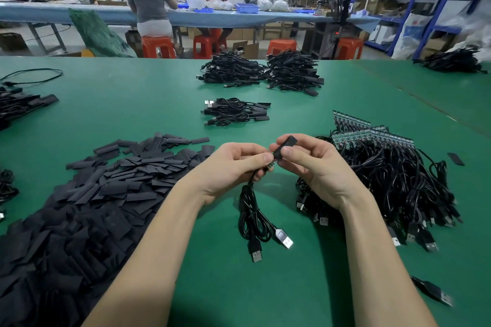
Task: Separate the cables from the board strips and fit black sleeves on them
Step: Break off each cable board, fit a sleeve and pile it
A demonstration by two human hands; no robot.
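Observation:
My left hand [233, 167] grips a black USB cable [252, 215] near its small green board end [271, 165]; the cable hangs down in loops with two USB plugs just above the table. My right hand [313, 164] pinches a black sleeve [284, 146] between thumb and fingers, its lower end meeting the board tip. To the right, green board strips [372, 135] lie on a heap of attached black cables [393, 183]. A large pile of loose black sleeves [87, 199] spreads over the left of the green table [132, 103].
A small stack of sleeved cables [236, 111] lies mid-table, with two bigger heaps [263, 70] behind it. More cables sit at the left edge [21, 103] and far right [451, 61]. A loose USB plug [435, 292] lies at lower right. Two people sit at a far bench.

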